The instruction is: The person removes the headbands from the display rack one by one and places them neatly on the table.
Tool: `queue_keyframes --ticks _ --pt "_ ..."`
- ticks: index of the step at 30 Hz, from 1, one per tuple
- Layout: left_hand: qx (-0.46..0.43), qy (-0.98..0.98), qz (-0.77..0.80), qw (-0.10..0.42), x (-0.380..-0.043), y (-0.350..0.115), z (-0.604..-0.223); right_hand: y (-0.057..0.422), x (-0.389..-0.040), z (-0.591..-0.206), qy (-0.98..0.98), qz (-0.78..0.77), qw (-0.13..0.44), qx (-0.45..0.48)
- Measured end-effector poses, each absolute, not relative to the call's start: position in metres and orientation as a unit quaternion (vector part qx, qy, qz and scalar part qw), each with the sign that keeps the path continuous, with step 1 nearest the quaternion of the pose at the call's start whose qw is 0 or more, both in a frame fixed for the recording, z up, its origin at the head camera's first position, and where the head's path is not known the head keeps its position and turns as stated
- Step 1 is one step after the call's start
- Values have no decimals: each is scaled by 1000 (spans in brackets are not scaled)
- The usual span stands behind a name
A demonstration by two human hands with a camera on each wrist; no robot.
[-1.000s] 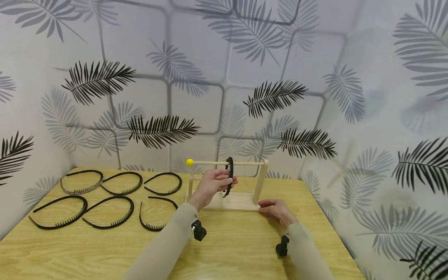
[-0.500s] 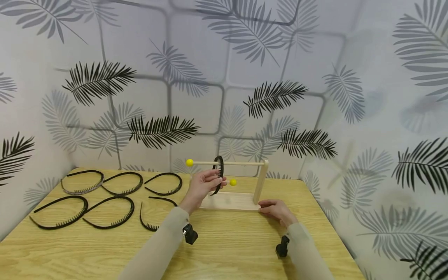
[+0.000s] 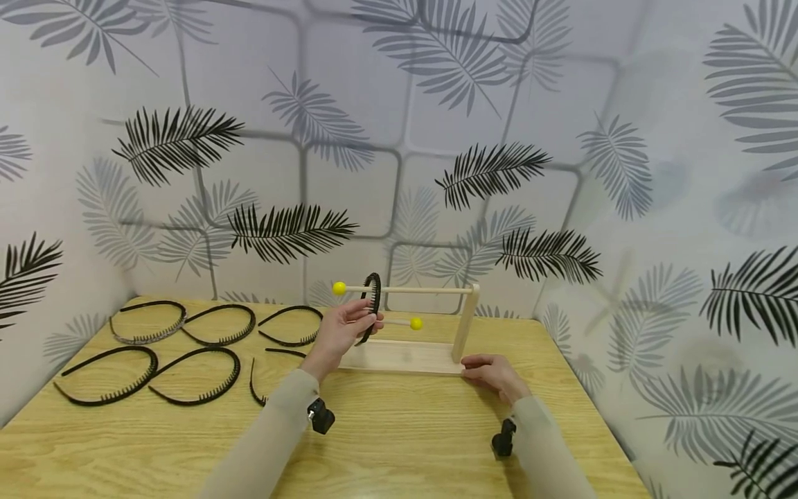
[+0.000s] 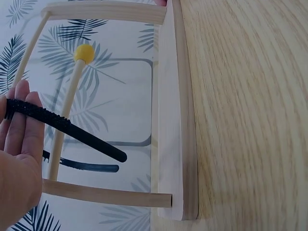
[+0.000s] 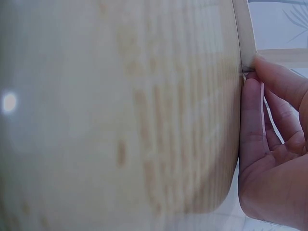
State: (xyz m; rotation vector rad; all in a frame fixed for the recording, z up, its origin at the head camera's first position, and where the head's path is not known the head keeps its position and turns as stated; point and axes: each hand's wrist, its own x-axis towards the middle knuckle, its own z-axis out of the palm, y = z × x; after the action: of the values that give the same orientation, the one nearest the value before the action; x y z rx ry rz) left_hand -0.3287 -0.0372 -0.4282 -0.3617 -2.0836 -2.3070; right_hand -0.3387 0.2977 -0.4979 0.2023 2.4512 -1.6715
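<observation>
My left hand (image 3: pixel 341 333) pinches a black toothed headband (image 3: pixel 375 296) between thumb and fingers. The headband stands upright, its arch over the upper rod (image 3: pixel 424 290) of a wooden stand (image 3: pixel 466 326), close to the yellow ball (image 3: pixel 339 288) on that rod's left end. In the left wrist view, its two free ends (image 4: pixel 103 148) spread apart and the lower rod (image 4: pixel 67 106) appears to pass between them. My right hand (image 3: pixel 495 376) grips the right end of the stand's base (image 3: pixel 405 355); in the right wrist view, the thumb (image 5: pixel 279 77) presses at its corner. The left hand hides the left post in the head view.
Several black headbands lie in two rows on the left of the wooden table, such as one headband (image 3: pixel 233 378) in the front row. My left forearm partly covers the nearest headband (image 3: pixel 254 384). A leaf-patterned wall (image 3: pixel 399 194) stands right behind the table.
My left hand has moved the headband left along the upper rod, toward the yellow ball. The lower rod's yellow ball has come into sight. My right hand stays at the base.
</observation>
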Motion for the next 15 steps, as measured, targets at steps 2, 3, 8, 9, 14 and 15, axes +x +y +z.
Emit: queue_keyframes --ticks 2,3,8,9,14,15 --pt "-120 -661 -741 6 -328 -39 -428 298 -338 -498 821 -560 84 67" --pt "-120 -657 -744 6 -328 -40 -427 298 -338 -498 821 -560 85 67" --pt "-126 -638 -760 7 -325 -46 -425 298 -337 -497 822 -560 87 65" --pt "-125 -639 -759 9 -325 -48 -424 298 -337 -497 820 -561 87 66" --pt "-126 -661 -739 15 -324 -57 -425 297 -336 -496 821 -562 86 61" --pt "-125 -664 -737 17 -324 -59 -425 297 -336 -496 821 -561 85 60"
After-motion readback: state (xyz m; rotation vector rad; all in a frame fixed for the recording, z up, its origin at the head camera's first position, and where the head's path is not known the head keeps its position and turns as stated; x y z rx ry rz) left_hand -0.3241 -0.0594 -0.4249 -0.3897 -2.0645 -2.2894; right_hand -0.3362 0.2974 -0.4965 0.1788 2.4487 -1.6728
